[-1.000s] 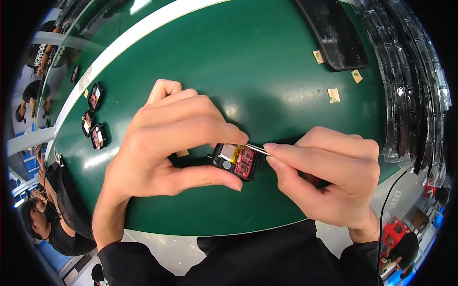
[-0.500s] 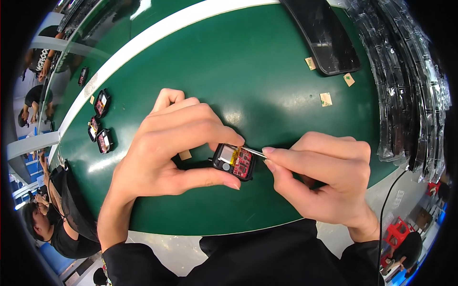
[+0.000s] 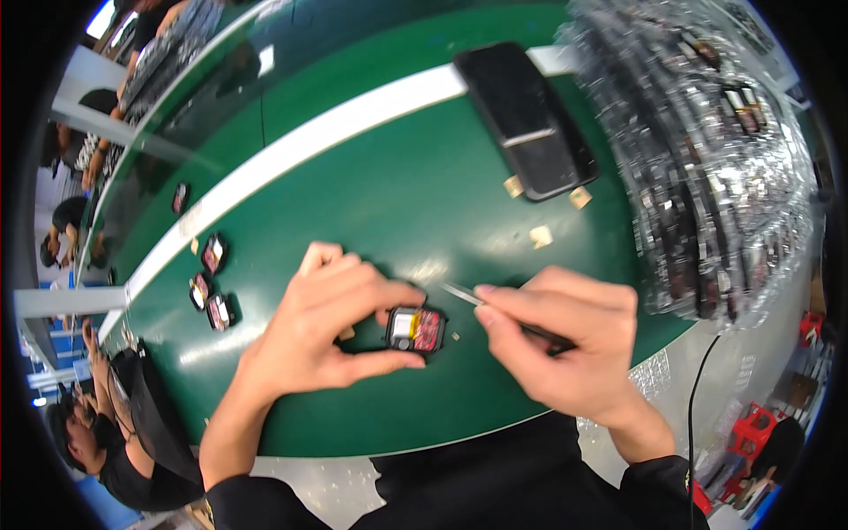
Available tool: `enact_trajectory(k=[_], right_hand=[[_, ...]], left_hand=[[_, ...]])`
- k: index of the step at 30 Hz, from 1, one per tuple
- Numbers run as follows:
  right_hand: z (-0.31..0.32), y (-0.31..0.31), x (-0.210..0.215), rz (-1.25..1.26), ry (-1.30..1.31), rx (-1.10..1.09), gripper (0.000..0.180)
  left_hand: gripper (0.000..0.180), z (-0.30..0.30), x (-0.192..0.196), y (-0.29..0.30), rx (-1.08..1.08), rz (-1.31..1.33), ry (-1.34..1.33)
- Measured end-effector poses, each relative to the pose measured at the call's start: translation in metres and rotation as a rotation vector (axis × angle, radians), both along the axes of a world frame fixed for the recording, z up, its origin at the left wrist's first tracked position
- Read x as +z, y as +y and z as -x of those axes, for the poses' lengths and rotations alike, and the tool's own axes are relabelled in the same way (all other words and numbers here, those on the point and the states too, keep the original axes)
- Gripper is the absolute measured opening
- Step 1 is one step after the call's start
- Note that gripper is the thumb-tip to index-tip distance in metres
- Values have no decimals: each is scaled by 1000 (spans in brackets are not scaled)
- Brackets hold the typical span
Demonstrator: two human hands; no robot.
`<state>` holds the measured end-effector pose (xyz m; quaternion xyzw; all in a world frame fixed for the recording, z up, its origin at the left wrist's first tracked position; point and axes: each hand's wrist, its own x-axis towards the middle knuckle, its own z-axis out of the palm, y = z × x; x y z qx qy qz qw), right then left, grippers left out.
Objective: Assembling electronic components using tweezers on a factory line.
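Between the thumb and fingers of my left hand (image 3: 331, 331) is a small black electronic device (image 3: 415, 330), its housing uncovered. Inside it show a red circuit board, a silvery block and a strip of yellow tape. My right hand (image 3: 570, 340) is closed around thin metal tweezers (image 3: 464, 294), gripped like a pen. Their tip points up and left, apart from the device and above its upper right corner. A tiny pale speck (image 3: 456, 336) lies on the green table just right of the device. A tan sticker (image 3: 347, 333) is partly hidden by my left hand.
Several similar devices (image 3: 212, 254) lie at the left of the green table (image 3: 371, 194). A black phone-like slab (image 3: 530, 124) lies at the far side, with tan stickers (image 3: 541, 237) near it. Clear plastic trays of parts (image 3: 707, 177) are stacked at right. Co-workers (image 3: 115, 442) sit at left.
The tweezers have drawn away from the device's upper edge and now stand apart from it. My left hand keeps its hold. The whole view has shifted, showing more of the trays.
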<state>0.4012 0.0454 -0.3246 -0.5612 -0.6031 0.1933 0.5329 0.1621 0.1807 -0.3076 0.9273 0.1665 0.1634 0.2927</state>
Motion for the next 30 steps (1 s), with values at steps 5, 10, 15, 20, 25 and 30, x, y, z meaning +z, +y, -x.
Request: enact_trajectory(k=[5, 10, 15, 20, 25, 30], right_hand=[[2, -4, -4, -70, 46, -13, 21], [3, -12, -12, -93, 138, -31, 20], [4, -11, -14, -110, 140, -16, 18], [-7, -9, -17, -23, 104, -7, 17], [5, -7, -16, -43, 88, 14, 17], [6, -12, -10, 55, 118, 51, 17]], left_hand=[[50, 2, 2, -6, 3, -40, 38], [49, 3, 3, -16, 116, 35, -38], [54, -55, 54, 20, 74, 41, -250], [46, -217, 115, 67, -239, -76, -363], [49, -303, 128, 96, -237, -86, -197], [51, -318, 111, 105, -263, -200, -209]])
